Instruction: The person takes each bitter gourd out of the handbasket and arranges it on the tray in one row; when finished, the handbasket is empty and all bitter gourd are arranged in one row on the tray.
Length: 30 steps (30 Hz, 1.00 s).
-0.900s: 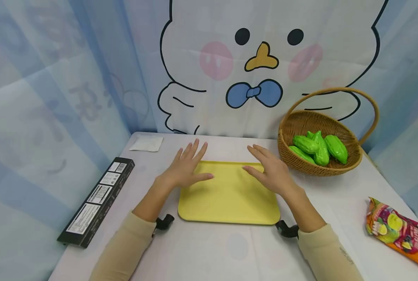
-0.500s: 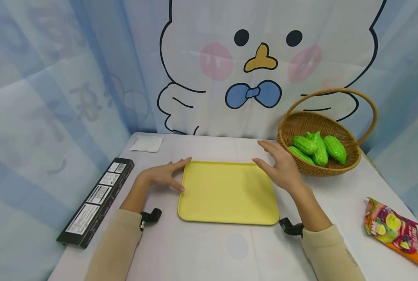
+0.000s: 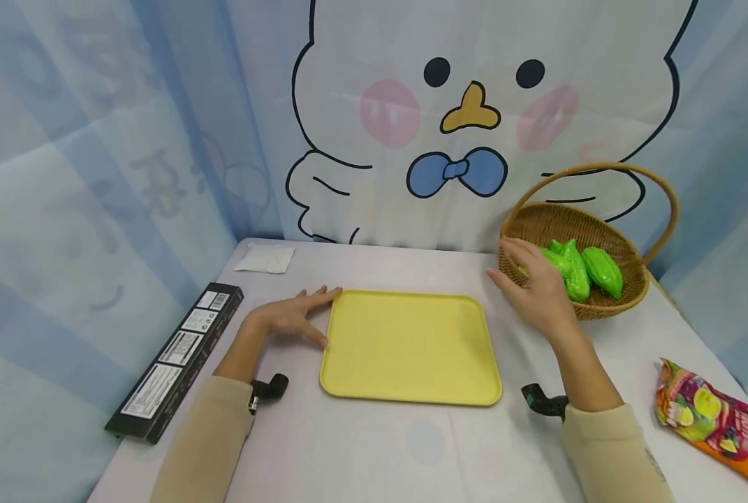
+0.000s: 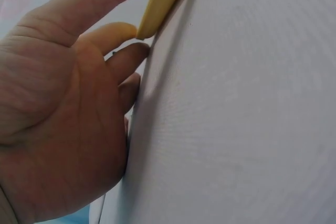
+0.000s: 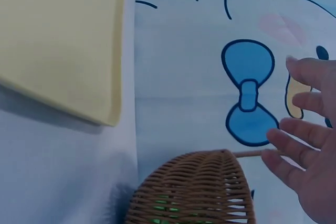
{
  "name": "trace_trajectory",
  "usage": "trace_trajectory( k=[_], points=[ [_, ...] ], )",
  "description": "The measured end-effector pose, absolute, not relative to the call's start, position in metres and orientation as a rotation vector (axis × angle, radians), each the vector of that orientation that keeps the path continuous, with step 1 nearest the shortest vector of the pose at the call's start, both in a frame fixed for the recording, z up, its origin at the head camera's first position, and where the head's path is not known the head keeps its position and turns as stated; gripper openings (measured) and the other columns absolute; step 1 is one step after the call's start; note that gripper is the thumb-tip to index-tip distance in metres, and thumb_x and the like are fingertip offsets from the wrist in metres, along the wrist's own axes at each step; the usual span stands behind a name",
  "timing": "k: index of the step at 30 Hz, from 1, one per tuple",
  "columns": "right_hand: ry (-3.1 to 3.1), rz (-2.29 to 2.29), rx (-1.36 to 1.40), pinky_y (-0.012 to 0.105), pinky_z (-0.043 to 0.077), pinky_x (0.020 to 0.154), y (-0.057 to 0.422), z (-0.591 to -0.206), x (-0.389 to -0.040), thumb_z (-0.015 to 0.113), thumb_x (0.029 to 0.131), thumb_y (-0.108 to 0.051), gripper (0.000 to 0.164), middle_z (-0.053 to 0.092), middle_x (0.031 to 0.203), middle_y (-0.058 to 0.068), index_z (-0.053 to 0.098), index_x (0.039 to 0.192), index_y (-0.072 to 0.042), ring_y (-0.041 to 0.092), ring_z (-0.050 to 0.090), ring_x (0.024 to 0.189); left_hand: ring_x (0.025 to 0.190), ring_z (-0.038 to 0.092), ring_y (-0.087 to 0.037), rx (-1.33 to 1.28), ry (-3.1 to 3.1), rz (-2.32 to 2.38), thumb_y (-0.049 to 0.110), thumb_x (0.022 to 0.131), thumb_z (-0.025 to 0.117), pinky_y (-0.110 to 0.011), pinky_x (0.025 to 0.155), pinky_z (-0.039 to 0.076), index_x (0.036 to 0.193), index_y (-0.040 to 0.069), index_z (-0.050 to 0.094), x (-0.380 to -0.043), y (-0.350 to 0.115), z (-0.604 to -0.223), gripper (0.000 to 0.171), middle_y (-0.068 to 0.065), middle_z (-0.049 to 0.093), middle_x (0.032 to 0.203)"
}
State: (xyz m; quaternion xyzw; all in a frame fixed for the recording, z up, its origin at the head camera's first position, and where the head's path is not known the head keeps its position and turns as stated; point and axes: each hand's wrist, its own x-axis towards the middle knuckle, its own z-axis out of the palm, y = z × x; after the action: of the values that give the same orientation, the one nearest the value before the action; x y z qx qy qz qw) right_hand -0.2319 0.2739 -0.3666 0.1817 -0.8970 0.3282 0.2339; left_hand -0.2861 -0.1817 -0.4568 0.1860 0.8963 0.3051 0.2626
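A yellow rectangular tray (image 3: pixel 411 349) lies flat in the middle of the white table. My left hand (image 3: pixel 288 316) rests at its left edge, thumb and fingers spread along the rim. In the left wrist view the left hand (image 4: pixel 68 103) has its fingertips right at the tray's side (image 4: pixel 163 3). My right hand (image 3: pixel 540 290) is over the left side of a brown wicker basket (image 3: pixel 631 293), fingers extended and nothing in them. Several bright green star fruits (image 3: pixel 602 271) lie in the basket, partly hidden by this hand. The right wrist view shows the right hand (image 5: pixel 315 140) above the basket (image 5: pixel 189 187).
A long black box (image 3: pixel 175 360) with white labels lies along the table's left edge. A white packet (image 3: pixel 265 258) is at the back left. An orange and red snack bag (image 3: pixel 716 419) lies at the right edge. A printed curtain (image 3: pixel 361 202) hangs behind the table.
My left hand has moved left and down from above the tray to its left edge. The right hand has moved right, from over the tray to the basket.
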Motion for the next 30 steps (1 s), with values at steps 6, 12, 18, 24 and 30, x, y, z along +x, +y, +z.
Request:
trace_trajectory(
  k=[6, 12, 18, 24, 30],
  points=[
    [-2.529, 0.884, 0.473, 0.07, 0.043, 0.106, 0.293, -0.351, -0.241, 0.074, 0.098, -0.016, 0.054, 0.049, 0.152, 0.027, 0.056, 0.148, -0.004, 0.049, 0.048, 0.136, 0.16, -0.012, -0.046, 0.513, 2.433, 0.815, 0.052, 0.07, 0.093, -0.079, 0.121, -0.007, 0.166, 0.042, 0.019, -0.286, -0.183, -0.455, 0.121, -0.004, 0.001, 0.177],
    [-2.688, 0.806, 0.394, 0.074, 0.04, 0.105, 0.322, -0.348, -0.252, 0.069, 0.102, -0.024, 0.059, 0.041, 0.157, 0.03, 0.049, 0.154, -0.004, 0.055, 0.041, 0.14, 0.16, -0.01, -0.047, 0.519, 2.431, 0.81, 0.054, 0.069, 0.093, -0.08, 0.121, -0.005, 0.167, 0.04, 0.019, -0.286, -0.183, -0.459, 0.123, -0.006, 0.002, 0.177],
    [-2.75, 0.792, 0.387, 0.067, 0.044, 0.102, 0.338, -0.34, -0.26, 0.067, 0.103, -0.026, 0.055, 0.044, 0.156, 0.028, 0.052, 0.151, -0.003, 0.05, 0.046, 0.134, 0.16, -0.01, -0.047, 0.506, 2.436, 0.807, 0.054, 0.067, 0.094, -0.08, 0.121, -0.004, 0.167, 0.039, 0.019, -0.284, -0.18, -0.457, 0.125, -0.006, 0.002, 0.177],
    [-2.892, 0.743, 0.325, 0.074, 0.037, 0.107, 0.353, -0.332, -0.27, 0.061, 0.106, -0.036, 0.06, 0.038, 0.16, 0.03, 0.046, 0.155, -0.004, 0.055, 0.039, 0.139, 0.16, -0.008, -0.049, 0.525, 2.459, 0.77, 0.053, 0.069, 0.093, -0.081, 0.12, -0.001, 0.167, 0.039, 0.017, -0.283, -0.18, -0.457, 0.125, -0.007, 0.002, 0.177],
    [-3.046, 0.655, 0.258, 0.077, 0.033, 0.111, 0.365, -0.333, -0.283, 0.061, 0.106, -0.032, 0.06, 0.037, 0.159, 0.033, 0.045, 0.155, -0.002, 0.057, 0.036, 0.141, 0.158, -0.012, -0.052, 0.533, 2.454, 0.779, 0.053, 0.068, 0.094, -0.083, 0.118, -0.004, 0.167, 0.039, 0.016, -0.282, -0.18, -0.458, 0.127, -0.009, 0.001, 0.177]
  ],
)
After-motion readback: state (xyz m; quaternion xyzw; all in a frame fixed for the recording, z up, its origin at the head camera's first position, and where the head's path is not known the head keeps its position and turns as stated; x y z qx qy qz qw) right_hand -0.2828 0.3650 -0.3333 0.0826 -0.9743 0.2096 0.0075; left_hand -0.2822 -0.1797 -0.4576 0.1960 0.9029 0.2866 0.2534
